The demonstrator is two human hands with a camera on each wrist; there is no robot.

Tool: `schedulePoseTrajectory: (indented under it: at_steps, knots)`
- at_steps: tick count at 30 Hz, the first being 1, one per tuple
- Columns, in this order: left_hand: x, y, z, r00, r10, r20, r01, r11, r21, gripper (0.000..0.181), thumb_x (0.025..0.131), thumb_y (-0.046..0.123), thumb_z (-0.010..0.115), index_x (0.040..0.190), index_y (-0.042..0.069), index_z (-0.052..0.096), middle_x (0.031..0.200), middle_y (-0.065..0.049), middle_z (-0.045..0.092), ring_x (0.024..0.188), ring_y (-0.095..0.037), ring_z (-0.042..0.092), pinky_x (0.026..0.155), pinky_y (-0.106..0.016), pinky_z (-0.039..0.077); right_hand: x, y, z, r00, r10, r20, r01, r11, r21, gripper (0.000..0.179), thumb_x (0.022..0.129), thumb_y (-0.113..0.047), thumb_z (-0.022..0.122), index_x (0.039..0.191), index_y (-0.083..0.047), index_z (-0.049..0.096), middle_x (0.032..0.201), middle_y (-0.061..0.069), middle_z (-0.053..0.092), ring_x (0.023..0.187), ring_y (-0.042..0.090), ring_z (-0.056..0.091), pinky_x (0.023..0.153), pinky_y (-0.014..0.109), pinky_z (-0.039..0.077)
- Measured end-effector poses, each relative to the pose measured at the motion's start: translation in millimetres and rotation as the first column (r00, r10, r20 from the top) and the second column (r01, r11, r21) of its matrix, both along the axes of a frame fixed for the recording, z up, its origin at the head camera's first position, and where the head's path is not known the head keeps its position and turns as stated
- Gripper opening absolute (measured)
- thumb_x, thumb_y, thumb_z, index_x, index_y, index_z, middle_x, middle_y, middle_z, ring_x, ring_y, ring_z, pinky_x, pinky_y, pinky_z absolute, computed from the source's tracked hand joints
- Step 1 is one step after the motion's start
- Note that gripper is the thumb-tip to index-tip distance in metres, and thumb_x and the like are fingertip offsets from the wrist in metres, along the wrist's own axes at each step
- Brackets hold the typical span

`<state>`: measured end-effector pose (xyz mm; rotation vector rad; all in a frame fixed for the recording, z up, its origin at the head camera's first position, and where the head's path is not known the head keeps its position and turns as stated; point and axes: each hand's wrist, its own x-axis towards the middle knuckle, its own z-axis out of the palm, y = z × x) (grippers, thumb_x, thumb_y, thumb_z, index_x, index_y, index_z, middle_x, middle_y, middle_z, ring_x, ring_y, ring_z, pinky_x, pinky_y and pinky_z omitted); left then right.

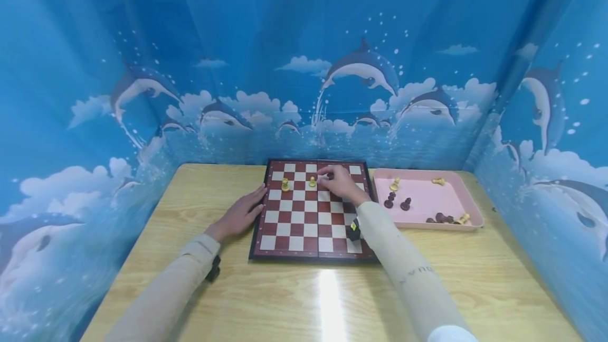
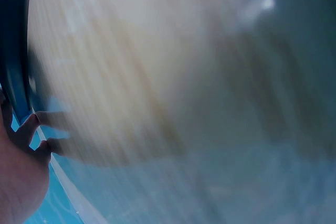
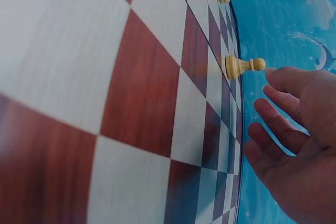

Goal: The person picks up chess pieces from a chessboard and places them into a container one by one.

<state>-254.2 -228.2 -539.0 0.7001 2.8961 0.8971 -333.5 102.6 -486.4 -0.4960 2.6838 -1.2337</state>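
Observation:
A folding chessboard with red-brown and white squares lies on the table. Toward its far side stand a gold pawn and, to the left, a gold rook. My right hand hovers just right of the pawn. In the right wrist view, its thumb is close to the head of the pawn, the other fingers are loosely bent, and no piece shows between them. My left hand lies flat at the board's left edge, fingers extended along it. The left wrist view is mostly blurred tabletop.
To the right of the board sits a pink tray with several gold and dark brown chess pieces, some standing and some lying. A blue curtain printed with dolphins surrounds the wooden table at the back and sides.

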Motion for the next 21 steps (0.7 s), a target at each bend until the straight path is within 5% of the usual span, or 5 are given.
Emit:
schedulePoseTrajectory:
  at_steps: [21]
  knots:
    - [0.8, 1.7, 2.0, 1.000, 0.000, 0.005, 0.000, 1.000, -0.005, 0.056, 0.111, 0.026, 0.040, 0.161, 0.007, 0.024, 0.168, -0.013, 0.021, 0.151, -0.041, 0.029, 0.123, -0.059, 0.024, -7.2, -12, -4.6, 0.998, 0.055, 0.028, -0.055, 0.998, 0.007, 0.025, 0.099, -0.015, 0.066, 0.122, -0.006, 0.072, 0.132, 0.012, 0.066, 0.129, 0.034, 0.056, 0.109, 0.051, 0.048]
